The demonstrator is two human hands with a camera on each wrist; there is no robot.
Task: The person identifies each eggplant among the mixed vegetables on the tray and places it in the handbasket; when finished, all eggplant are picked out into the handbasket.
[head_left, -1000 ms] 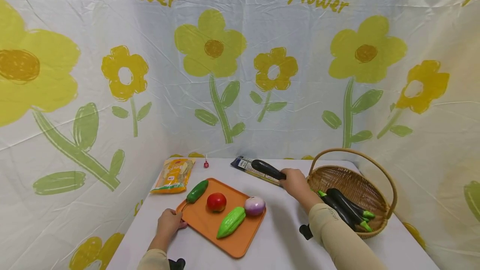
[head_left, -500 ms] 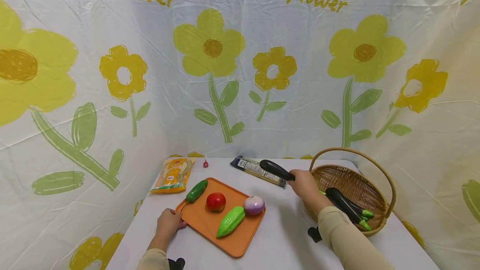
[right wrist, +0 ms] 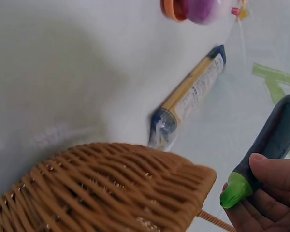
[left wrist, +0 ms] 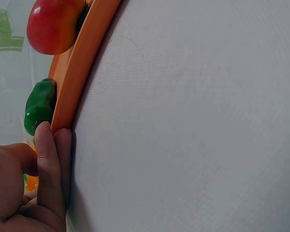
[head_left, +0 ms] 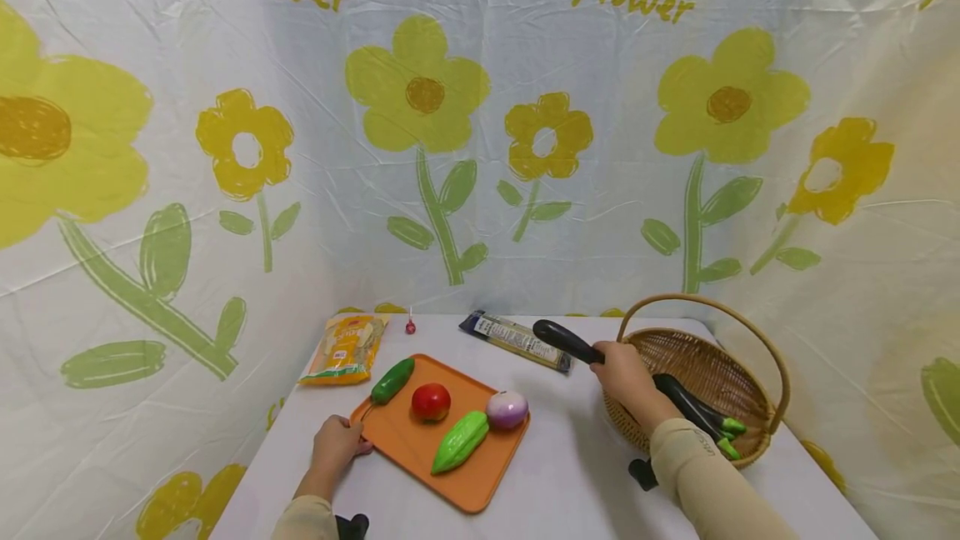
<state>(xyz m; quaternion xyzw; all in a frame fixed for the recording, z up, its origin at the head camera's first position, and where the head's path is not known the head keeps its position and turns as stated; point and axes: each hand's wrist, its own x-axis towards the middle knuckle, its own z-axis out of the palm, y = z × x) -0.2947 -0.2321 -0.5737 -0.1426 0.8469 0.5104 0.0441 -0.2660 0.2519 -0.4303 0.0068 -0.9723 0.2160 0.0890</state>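
Note:
My right hand (head_left: 628, 377) grips a dark eggplant (head_left: 566, 342) near its green stem end, holding it above the left rim of the wicker basket (head_left: 637, 430). The right wrist view shows the thumb against the eggplant (right wrist: 273, 137) and its green cap. More dark eggplants (head_left: 693, 407) lie inside the basket. At the near left corner of the orange tray (head_left: 405, 440), my left hand (head_left: 335, 444) pinches the edge. On this tray lie a green pepper (head_left: 392, 382), a round red tomato-like piece (head_left: 431, 402), a bright green ribbed vegetable (head_left: 459, 442) and a purple-white onion (head_left: 507, 410).
An orange food packet (head_left: 345, 348) lies at the back left, with a small red lollipop-like item (head_left: 410, 327) beside it. A long flat packet (head_left: 517, 340) lies near the back. The basket's tall handle (head_left: 708, 307) arches over it. Flower-printed cloth surrounds the white table.
My right hand has moved right with the eggplant, from near the long packet to over the basket's left rim. The left hand stays at the tray corner.

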